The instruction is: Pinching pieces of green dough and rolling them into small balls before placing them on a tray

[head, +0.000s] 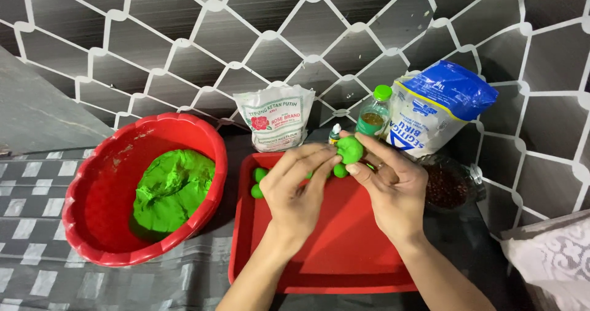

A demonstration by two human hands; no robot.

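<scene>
From the head view, the thing in hand is a small green dough piece [350, 149], held in the air above the far edge of the red tray [332, 268], between the tips of both hands. It looks soft and light, the kind of paste that dents under any press and may cling a little to skin, so I judge it is best taken lightly around its sides with fingertips rather than squeezed across the middle. The right hand [393, 194] curls loosely, thumb and forefinger closed on the piece from the right and from above; the left hand [298, 191] lies with fingers stretched long and nearly together, their tips touching the piece from the left. Neither hand is clenched. Near the tray's far edge lie other small green balls [258, 182], partly hidden behind the left hand. Left of the tray stands a red basin [86, 225] with a big lump of green dough [172, 191] inside. Beyond the tray's far edge stand a white flour bag [275, 117], a small green-capped bottle [373, 114] and a blue-and-white bag [436, 108]; a glass jar [448, 185] of dark bits sits just off the tray's far right corner
</scene>
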